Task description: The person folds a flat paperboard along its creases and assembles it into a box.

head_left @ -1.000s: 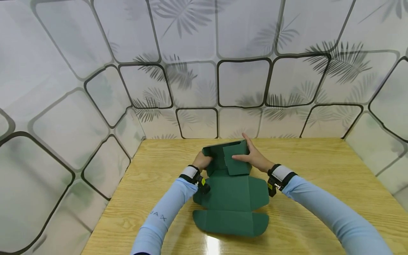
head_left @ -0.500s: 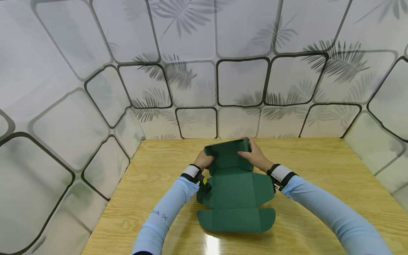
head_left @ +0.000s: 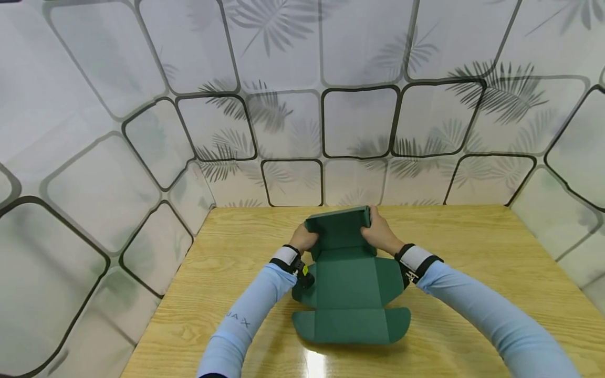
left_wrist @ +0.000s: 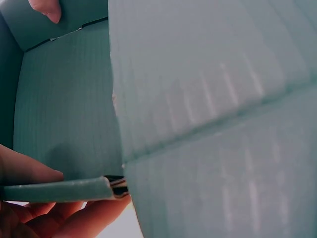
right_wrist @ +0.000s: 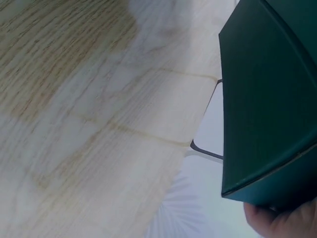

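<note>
The green box [head_left: 347,283] is over the worktop [head_left: 454,236], with its folded-up far end in the middle. The left grip [head_left: 303,239] pinches one side wall [left_wrist: 57,191], thumb inside and fingers outside. The right grip [head_left: 379,233] holds the other side by the top corner. Likely this is so the walls don't pop open. The flat part, with its flaps [head_left: 350,326], reaches back toward the person.

There is one green box [head_left: 347,283], two hands [head_left: 304,239] [head_left: 379,233], two sleeves [head_left: 250,315] [head_left: 487,317] and one table [head_left: 472,247].
</note>
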A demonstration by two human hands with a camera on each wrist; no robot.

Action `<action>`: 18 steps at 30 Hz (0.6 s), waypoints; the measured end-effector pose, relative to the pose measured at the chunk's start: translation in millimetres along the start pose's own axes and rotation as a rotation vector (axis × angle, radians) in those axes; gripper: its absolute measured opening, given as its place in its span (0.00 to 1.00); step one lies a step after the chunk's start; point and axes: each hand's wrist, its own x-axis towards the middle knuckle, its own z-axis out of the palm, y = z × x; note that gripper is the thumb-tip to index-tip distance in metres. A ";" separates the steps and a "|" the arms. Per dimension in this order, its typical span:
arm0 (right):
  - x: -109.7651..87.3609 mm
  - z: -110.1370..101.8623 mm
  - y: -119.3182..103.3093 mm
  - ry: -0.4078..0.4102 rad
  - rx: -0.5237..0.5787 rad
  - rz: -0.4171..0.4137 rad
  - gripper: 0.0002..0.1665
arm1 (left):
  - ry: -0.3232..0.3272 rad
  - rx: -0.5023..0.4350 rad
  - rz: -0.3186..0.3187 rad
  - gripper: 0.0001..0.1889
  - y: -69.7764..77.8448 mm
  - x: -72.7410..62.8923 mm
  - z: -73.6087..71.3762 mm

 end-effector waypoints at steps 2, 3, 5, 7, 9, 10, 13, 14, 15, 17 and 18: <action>-0.1 0.1 -1.2 0.000 -0.019 0.000 0.40 | 0.005 0.020 -0.065 0.19 30.8 -21.6 -4.6; -0.3 0.0 -1.9 0.002 -0.022 0.001 0.40 | 0.008 0.029 -0.090 0.19 46.9 -33.5 -7.0; -0.2 0.1 -3.9 0.008 -0.034 -0.006 0.39 | 0.021 0.033 -0.100 0.19 71.7 -54.0 -10.5; 0.1 0.2 -5.7 0.017 -0.034 -0.011 0.38 | 0.020 0.035 -0.098 0.18 91.7 -69.9 -14.7; 0.6 0.4 -7.1 0.028 -0.038 -0.018 0.36 | 0.018 0.036 -0.075 0.18 93.9 -72.0 -16.6; 1.0 0.6 -7.5 0.035 -0.040 -0.023 0.35 | 0.015 0.027 -0.076 0.17 93.1 -70.3 -17.0; 1.3 1.5 -9.0 0.056 -0.036 -0.029 0.33 | 0.011 0.014 -0.079 0.17 77.1 -55.0 -14.9; 1.3 1.8 -9.1 0.062 -0.033 -0.029 0.33 | 0.010 0.011 -0.082 0.17 69.4 -48.3 -13.5; 1.3 2.0 -9.3 0.068 -0.028 -0.028 0.33 | 0.010 0.006 -0.097 0.18 68.8 -46.7 -13.2; 1.2 2.4 -8.8 0.071 -0.017 -0.022 0.33 | 0.012 0.019 -0.107 0.18 67.8 -44.3 -13.0; 1.1 2.5 -7.9 0.068 -0.012 -0.018 0.34 | 0.016 0.026 -0.105 0.19 67.5 -44.0 -13.2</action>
